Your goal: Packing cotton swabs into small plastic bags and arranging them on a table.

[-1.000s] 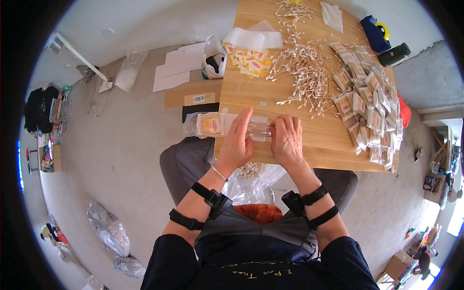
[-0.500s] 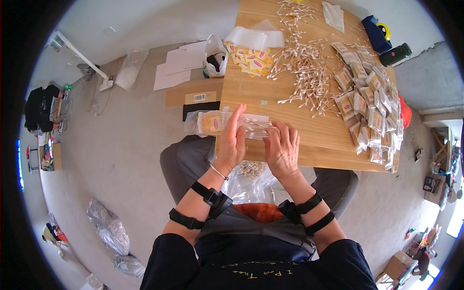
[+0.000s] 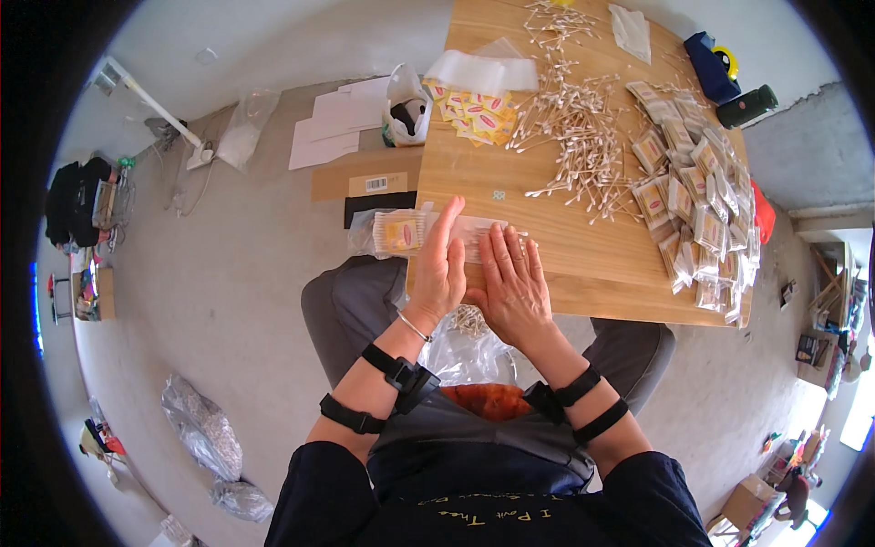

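My left hand (image 3: 440, 269) stands on edge at the near left corner of the table, fingers stretched out, beside a clear bag of cotton swabs with a yellow card (image 3: 398, 232). My right hand (image 3: 513, 287) lies flat with straight fingers over a white, translucent sheet or bag (image 3: 469, 227). A few loose cotton swabs (image 3: 523, 235) show around its fingertips; what lies under the palm is hidden. Beyond the hands spreads a heap of loose cotton swabs (image 3: 583, 137).
Many filled swab packets (image 3: 706, 205) are piled at the table's right. Yellow cards (image 3: 474, 117) and clear plastic bags (image 3: 480, 71) lie at the far left. A plastic bag (image 3: 465, 351) with swabs sits between my knees. A dark green cylinder (image 3: 746, 105) stands at the far right.
My right hand has moved left toward the left hand and flattened; its fingers were bent over the swabs before. The left hand stays nearly where it was.
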{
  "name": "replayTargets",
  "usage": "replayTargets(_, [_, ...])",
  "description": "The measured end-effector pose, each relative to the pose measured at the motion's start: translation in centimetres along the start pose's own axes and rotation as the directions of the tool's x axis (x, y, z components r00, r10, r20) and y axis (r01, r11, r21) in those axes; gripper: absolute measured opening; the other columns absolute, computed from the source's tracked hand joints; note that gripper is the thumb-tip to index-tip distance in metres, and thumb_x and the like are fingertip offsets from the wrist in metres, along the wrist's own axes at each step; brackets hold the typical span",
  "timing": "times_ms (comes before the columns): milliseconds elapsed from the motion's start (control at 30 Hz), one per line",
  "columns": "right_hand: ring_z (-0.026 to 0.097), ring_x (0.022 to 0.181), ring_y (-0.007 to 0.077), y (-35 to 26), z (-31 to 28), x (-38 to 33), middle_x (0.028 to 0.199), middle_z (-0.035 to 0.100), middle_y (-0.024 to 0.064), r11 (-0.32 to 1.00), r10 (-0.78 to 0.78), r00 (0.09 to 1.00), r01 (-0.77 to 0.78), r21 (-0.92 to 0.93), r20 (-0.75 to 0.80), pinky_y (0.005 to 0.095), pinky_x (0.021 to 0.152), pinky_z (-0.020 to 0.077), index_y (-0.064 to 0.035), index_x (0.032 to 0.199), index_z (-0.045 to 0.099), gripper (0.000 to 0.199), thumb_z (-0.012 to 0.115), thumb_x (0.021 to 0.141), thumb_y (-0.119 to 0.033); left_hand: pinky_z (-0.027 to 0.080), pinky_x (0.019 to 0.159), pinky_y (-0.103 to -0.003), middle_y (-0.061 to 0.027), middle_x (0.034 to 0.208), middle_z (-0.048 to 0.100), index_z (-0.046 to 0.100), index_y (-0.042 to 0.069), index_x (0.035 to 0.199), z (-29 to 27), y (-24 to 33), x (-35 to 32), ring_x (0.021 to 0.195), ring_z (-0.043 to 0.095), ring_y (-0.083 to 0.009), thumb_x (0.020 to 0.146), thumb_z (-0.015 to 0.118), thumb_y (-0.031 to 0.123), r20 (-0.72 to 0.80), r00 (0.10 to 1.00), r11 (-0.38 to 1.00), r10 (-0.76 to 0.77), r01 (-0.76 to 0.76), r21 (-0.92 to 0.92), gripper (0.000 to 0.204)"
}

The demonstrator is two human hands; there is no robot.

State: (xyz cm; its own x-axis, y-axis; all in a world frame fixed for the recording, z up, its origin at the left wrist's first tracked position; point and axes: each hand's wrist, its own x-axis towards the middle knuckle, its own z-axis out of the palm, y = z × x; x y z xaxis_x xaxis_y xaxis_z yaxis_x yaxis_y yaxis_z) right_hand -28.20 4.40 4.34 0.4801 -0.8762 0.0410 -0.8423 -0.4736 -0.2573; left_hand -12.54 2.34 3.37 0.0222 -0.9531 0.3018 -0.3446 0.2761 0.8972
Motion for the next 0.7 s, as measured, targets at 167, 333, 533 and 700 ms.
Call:
replayTargets(167, [0.018,0.15,0.0302,-0.2,-0.4,-0.6,0.16,0.024,0.0138,0.999,-0.011,1.0,0.01,0.032,0.029,0.0469,0.121,0.0091,-0.0023,0.15,0.031,0.078,0.053,0.092,-0.049,0.033,0.114,-0.037,-0.0216,0.147,0.045,0.034,-0.004,0.147,-0.2,0.0,-0.1,0.138,0.043,-0.0296,0.104,0.038,0.016,0.013,0.999,0.999,-0.035,0.035,-0.008,0.047])
replayTargets(333, [0.022,0.147,0.0341,0.9,-0.7,1.1,0.154,0.035,0.0153,0.998,-0.016,0.995,0.022,0.054,-0.093,0.0506,0.12,0.0133,-0.0027,0.142,0.043,0.061,0.059,0.091,-0.033,0.034,0.113,-0.037,-0.0223,0.145,0.047,0.035,-0.003,0.146,0.1,0.0,-0.1,0.136,0.045,-0.0299,0.103,0.038,0.014,-0.022,0.999,0.997,-0.037,0.036,-0.071,0.046])
replayTargets(533, [0.041,0.13,0.0389,2.3,-1.3,3.2,0.135,0.051,0.0142,0.97,0.077,0.94,0.007,0.243,-0.331,0.0528,0.108,0.0323,-0.003,0.109,0.064,0.03,0.068,0.08,-0.008,0.038,0.109,-0.037,-0.0226,0.14,0.051,0.038,-0.004,0.143,0.1,0.1,0.1,0.132,0.049,-0.0318,0.1,0.041,0.007,-0.04,0.999,0.999,0.004,-0.005,-0.034,0.045])
replayTargets(700, [0.046,0.116,0.034,2.1,-1.0,4.1,0.114,0.055,0.0113,0.972,0.104,0.95,-0.035,0.231,-0.295,0.0476,0.097,0.0383,-0.0059,0.092,0.064,0.014,0.068,0.079,-0.009,0.04,0.106,-0.037,-0.0219,0.137,0.054,0.041,-0.003,0.141,0.1,-0.1,0.1,0.129,0.052,-0.0336,0.097,0.043,0.004,-0.064,0.998,0.999,0.007,-0.009,-0.035,0.044])
